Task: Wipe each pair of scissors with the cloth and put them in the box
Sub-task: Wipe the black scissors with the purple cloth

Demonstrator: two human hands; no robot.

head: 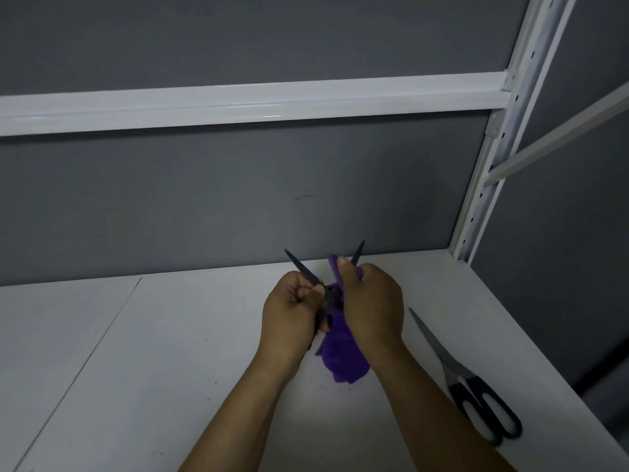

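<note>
**Fig. 1. Wiping one blade of an opened pair of scissors**

Head view. The dark-bladed pair of scissors (301, 267) is held above the white table (170, 352), blades spread in a V and tips pointing away from the person. L hand (292, 308) is curled tight round the handle end, which is mostly hidden in the fist. R hand (371, 301) grips the purple fleecy cloth (340, 356) round the R blade, thumb pressed on top. The rest of the cloth hangs down between the wrists. A second pair, long steel blades w/ black-and-white loop handles (456, 369), lies closed on the table just R of the R forearm, apparently not yet wiped. The box is not in view.

Technique (judgement): keep the L-hand grip fixed so the blades cannot swing shut on the R fingers. Draw the cloth from pivot to tip, never toward the pivot. Keep cloth between skin and cutting edge, w/ pressure on the flat faces. Repeat on the bare L blade, then close the scissors before boxing.

Background: grey back panel (204, 199), white metal rack beam (238, 107).
</note>
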